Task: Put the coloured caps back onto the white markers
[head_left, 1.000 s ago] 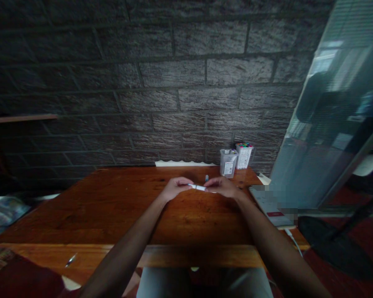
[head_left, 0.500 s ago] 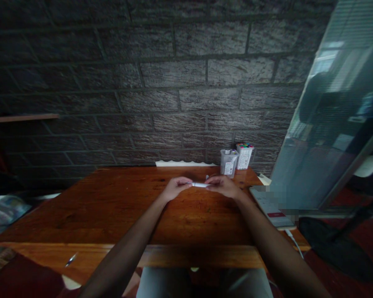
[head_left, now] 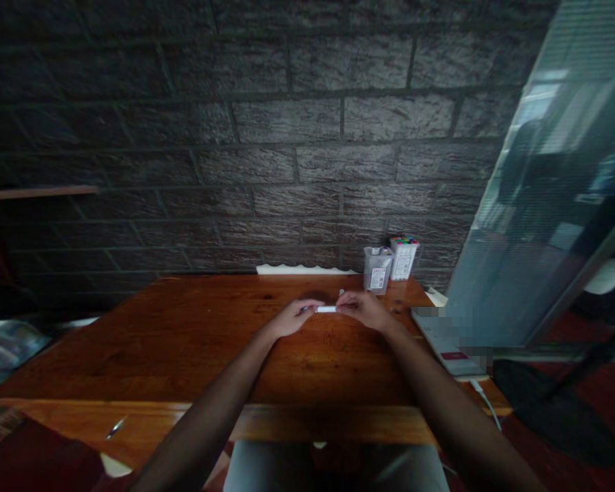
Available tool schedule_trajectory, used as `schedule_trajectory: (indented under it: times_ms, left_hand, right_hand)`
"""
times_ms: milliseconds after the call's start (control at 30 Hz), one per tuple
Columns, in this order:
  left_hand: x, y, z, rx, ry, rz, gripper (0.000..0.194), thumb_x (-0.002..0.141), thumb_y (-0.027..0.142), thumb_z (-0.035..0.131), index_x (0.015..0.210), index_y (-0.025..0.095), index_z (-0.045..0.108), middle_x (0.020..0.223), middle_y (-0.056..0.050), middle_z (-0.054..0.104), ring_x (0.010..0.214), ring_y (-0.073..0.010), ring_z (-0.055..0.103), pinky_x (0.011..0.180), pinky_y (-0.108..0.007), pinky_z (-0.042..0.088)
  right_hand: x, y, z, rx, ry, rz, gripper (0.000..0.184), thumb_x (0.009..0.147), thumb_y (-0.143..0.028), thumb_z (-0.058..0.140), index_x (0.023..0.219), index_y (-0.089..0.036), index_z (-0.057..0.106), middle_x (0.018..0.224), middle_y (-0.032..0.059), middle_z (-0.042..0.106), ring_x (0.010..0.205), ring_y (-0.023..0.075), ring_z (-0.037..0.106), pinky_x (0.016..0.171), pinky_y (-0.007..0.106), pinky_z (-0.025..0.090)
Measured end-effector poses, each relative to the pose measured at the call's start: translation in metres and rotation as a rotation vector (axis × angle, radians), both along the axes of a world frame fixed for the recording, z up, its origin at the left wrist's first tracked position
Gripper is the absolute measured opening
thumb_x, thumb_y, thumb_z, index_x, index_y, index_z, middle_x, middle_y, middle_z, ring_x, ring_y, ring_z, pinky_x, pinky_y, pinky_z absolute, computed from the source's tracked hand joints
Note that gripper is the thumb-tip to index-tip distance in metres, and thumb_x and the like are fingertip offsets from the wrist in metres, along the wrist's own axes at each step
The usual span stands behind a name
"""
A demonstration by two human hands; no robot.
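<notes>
A white marker pen (head_left: 326, 309) is held level between my two hands above the wooden table. My left hand (head_left: 290, 318) pinches its left end with thumb and fingers, which hide that tip. On the other end, my right hand (head_left: 363, 309) closes its fingertips around the pen. Only the white middle of the barrel shows. Just behind the right fingers, a small pale object (head_left: 341, 292) stands on the table, too small to name.
A grey translucent container (head_left: 378, 272) and a white container of coloured markers (head_left: 404, 260) stand at the back right. A laptop (head_left: 448, 345) with a white cable (head_left: 486, 403) lies right. A white wavy-edged strip (head_left: 305, 270) runs along the brick wall (head_left: 287, 164).
My left hand has dipped slightly and its fingers have shifted on the pen's end. The pen, tilted a second ago, now lies nearly level. My right hand stays almost in place.
</notes>
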State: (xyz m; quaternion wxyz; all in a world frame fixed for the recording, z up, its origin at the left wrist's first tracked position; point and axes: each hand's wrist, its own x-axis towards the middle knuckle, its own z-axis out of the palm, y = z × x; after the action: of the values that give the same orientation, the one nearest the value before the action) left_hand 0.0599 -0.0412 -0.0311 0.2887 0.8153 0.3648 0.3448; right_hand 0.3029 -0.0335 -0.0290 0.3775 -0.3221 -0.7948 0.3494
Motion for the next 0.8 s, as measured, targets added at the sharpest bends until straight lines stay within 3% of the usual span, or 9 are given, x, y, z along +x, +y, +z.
schedule_trajectory:
  times_ms: [200, 333, 433, 567, 667, 800]
  left_hand:
    - [0.000, 0.004, -0.005, 0.043, 0.023, 0.028, 0.033, 0.088, 0.040, 0.052, 0.106, 0.018, 0.067, 0.104, -0.006, 0.071, 0.096, -0.0195, 0.064, 0.090, -0.031, 0.047]
    - [-0.014, 0.012, -0.006, 0.103, 0.042, 0.125, 0.030, 0.089, 0.041, 0.050, 0.099, 0.018, 0.067, 0.099, -0.006, 0.071, 0.093, -0.0194, 0.064, 0.087, -0.030, 0.048]
    - [-0.025, 0.017, -0.006, 0.142, 0.071, 0.219, 0.030, 0.088, 0.041, 0.049, 0.096, 0.018, 0.066, 0.094, -0.005, 0.071, 0.089, -0.0192, 0.064, 0.083, -0.030, 0.049]
    - [-0.028, 0.020, -0.006, 0.179, 0.098, 0.295, 0.030, 0.089, 0.042, 0.048, 0.096, 0.018, 0.065, 0.092, -0.005, 0.070, 0.086, -0.0193, 0.064, 0.082, -0.030, 0.048]
    - [-0.026, 0.020, -0.008, 0.175, 0.097, 0.277, 0.030, 0.089, 0.042, 0.047, 0.096, 0.018, 0.065, 0.092, -0.005, 0.070, 0.085, -0.0188, 0.064, 0.081, -0.029, 0.049]
    - [-0.024, 0.018, -0.008, 0.157, 0.061, 0.263, 0.031, 0.088, 0.043, 0.049, 0.097, 0.018, 0.065, 0.094, -0.005, 0.070, 0.089, -0.0195, 0.064, 0.084, -0.030, 0.049]
  right_hand:
    - [-0.004, 0.000, 0.005, 0.035, -0.062, -0.032, 0.026, 0.083, -0.043, 0.060, 0.089, -0.019, 0.068, 0.089, 0.0031, 0.072, 0.083, 0.0177, 0.067, 0.079, 0.029, 0.051]
    - [0.010, 0.009, 0.010, 0.076, -0.073, -0.238, 0.031, 0.092, -0.033, 0.043, 0.100, -0.016, 0.068, 0.100, 0.0073, 0.071, 0.095, 0.0190, 0.065, 0.090, 0.034, 0.048]
    - [0.019, 0.019, 0.003, 0.156, -0.189, -0.344, 0.035, 0.088, -0.015, 0.041, 0.115, -0.014, 0.064, 0.120, 0.0116, 0.065, 0.112, 0.0204, 0.059, 0.103, 0.039, 0.041]
    - [0.013, 0.026, -0.011, 0.254, -0.387, -0.321, 0.041, 0.085, -0.011, 0.045, 0.123, -0.013, 0.061, 0.137, 0.0143, 0.052, 0.127, 0.0226, 0.048, 0.110, 0.039, 0.033]
    - [0.002, 0.027, -0.013, 0.279, -0.463, -0.318, 0.032, 0.086, -0.018, 0.052, 0.115, -0.018, 0.066, 0.126, 0.0118, 0.062, 0.118, 0.0243, 0.055, 0.106, 0.039, 0.036]
    - [0.002, 0.024, -0.011, 0.177, -0.458, -0.386, 0.013, 0.084, -0.025, 0.058, 0.088, -0.020, 0.071, 0.096, 0.0086, 0.072, 0.091, 0.0229, 0.065, 0.089, 0.035, 0.046]
